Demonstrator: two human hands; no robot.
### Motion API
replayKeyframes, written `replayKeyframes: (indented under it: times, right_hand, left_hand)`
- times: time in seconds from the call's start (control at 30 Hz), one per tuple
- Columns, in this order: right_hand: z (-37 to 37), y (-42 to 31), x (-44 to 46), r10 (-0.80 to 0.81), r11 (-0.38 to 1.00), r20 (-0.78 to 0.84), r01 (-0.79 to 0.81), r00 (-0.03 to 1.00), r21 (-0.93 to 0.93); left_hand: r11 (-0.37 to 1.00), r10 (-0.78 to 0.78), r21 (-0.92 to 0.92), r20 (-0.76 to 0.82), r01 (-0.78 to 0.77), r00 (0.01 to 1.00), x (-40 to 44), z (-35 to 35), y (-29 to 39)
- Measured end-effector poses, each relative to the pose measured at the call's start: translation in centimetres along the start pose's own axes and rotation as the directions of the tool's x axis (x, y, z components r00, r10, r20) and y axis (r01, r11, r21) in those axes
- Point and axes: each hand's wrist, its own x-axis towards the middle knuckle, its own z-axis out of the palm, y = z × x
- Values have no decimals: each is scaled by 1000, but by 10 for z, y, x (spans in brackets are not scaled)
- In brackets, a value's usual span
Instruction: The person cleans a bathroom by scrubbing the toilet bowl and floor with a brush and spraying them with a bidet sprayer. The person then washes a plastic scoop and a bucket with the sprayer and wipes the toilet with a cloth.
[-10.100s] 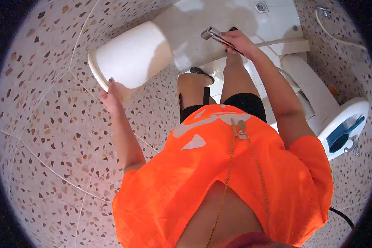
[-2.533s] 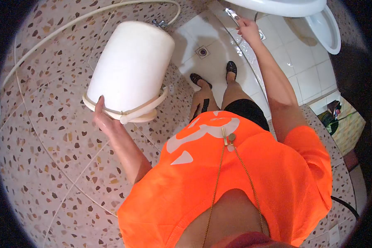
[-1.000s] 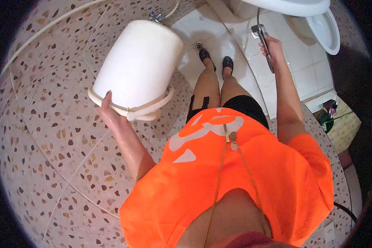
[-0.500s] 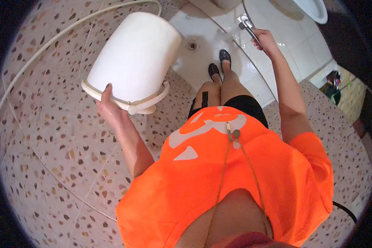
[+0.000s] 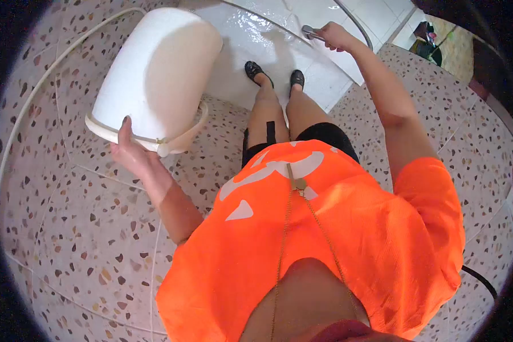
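A white plastic bucket (image 5: 137,74) is tipped over in the air at the left, its base up and its rim towards me. My left hand (image 5: 134,154) grips that rim, the thumb on the outer wall and the other fingers hidden behind. The bucket's white handle (image 5: 191,128) hangs at the right of the rim. In my right hand (image 5: 337,37), closed round its grip, is a metal hand sprayer (image 5: 312,32), its head pointing left over the white tiles (image 5: 233,74). The inside of the bucket is out of sight.
Both my feet, in black shoes (image 5: 296,78), stand on the white tiles. A pale hose (image 5: 25,108) curves along the speckled floor (image 5: 97,239) at the left. Wet patches (image 5: 253,23) shine near the top. Dark and coloured items (image 5: 427,45) lie at the upper right.
The bucket and my left hand have shifted left in view. My right hand has come left and up with the sprayer, whose head now points more level. My feet have moved apart.
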Motion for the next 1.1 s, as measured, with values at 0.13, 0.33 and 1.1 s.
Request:
replayKeyframes:
  times: [0.13,0.33,1.1]
  right_hand:
    - [-8,-17,-9,-15,999,101,11,995,41]
    - [-8,-27,-6,-16,998,68,20,998,-56]
    - [-58,-60,-8,-66,947,-150,109,986,301]
  left_hand:
    - [998,-26,-59,15,27,1000,0,-1,-7]
    - [1000,-12,15,6,12,1000,13,-2,-23]
    - [1000,-19,-15,-62,19,998,15,2,-14]
